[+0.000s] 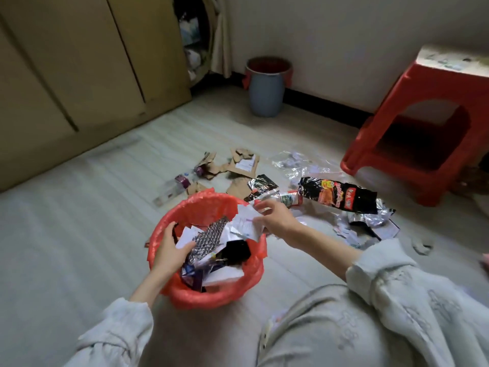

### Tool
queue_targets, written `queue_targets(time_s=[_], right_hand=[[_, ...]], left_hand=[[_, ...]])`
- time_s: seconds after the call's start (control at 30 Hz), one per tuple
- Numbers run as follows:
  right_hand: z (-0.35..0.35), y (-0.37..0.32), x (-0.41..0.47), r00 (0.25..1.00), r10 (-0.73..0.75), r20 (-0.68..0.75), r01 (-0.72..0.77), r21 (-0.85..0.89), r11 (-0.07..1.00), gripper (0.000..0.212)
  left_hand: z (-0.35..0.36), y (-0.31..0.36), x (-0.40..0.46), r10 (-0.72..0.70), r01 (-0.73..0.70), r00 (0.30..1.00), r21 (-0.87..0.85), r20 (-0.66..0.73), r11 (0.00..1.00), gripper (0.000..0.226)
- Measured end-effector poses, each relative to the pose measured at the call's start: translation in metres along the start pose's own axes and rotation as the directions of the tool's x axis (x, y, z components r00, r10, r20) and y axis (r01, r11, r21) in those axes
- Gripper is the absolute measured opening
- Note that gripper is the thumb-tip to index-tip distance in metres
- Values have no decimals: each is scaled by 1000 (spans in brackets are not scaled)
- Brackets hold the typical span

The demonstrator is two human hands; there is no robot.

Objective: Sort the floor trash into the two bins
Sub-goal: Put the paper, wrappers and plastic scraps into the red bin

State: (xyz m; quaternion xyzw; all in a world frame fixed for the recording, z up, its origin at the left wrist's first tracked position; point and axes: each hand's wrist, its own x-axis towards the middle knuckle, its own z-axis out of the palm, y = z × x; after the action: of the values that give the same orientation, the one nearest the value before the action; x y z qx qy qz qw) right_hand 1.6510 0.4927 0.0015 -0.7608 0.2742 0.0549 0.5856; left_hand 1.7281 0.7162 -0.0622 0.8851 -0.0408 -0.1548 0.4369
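Right hand (275, 217): fingers (260, 205) pinch a white paper scrap (244, 225) at its far edge, over the rim of the near bin.
Left hand (169, 250): reaches into the near bin; fingers loosely curled onto the scraps, thumb on a white piece; whether they grip I cannot tell.
Near bin (185, 207): red liner, directly beneath both hands, well filled with paper slips, a patterned foil strip and black wrapper.
Far bin (266, 87): grey-blue, red liner, by the wall, well beyond the fingers.
Paper scrap, look: white, creased, faint print, ragged edges.
Paper scrap, handling: likely very light, limp, easily torn; an edge pinch suffices.
Snack wrapper (341, 198): black, glossy, just beyond the right fingers on the floor; probably slippery and crinkly, best taken by a corner.
Cardboard pieces (242, 168): brown, torn, farther out; stiffer, graspable flat.
Clear plastic bottle (174, 188): beyond the near bin, lying down; light, likely to roll.
Red stool (412, 144): off to the right.
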Motion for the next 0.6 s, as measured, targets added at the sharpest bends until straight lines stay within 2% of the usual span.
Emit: queue_targets(time_s=[0.1,0.13,0.2,0.3,0.37,0.47,0.6], right_hand=[[0,1,-6,966,71,250,-91,67,994,67],[-1,2,-9,941,106,320,-125,39,991,69],[-5,7,-12,917,162,364,-154,-50,987,70],[-15,11,-19,936,193,295,-133,-210,969,55],[-26,11,-22,962,155,223,-91,-274,958,44],[-51,14,-23,976,101,192,-50,-253,966,35],[-108,54,-28,987,115,112,-91,-201,975,28]], left_hand=[[0,-4,-4,-88,69,989,156,118,985,75],[0,-3,-5,-67,44,992,208,105,977,69],[-1,9,-6,33,-49,997,267,67,963,56],[3,37,-6,183,-199,979,265,85,943,43],[15,63,-7,278,-303,951,248,134,920,37],[45,107,-9,390,-443,886,210,250,871,32],[112,148,-5,441,-556,782,175,440,812,29]])
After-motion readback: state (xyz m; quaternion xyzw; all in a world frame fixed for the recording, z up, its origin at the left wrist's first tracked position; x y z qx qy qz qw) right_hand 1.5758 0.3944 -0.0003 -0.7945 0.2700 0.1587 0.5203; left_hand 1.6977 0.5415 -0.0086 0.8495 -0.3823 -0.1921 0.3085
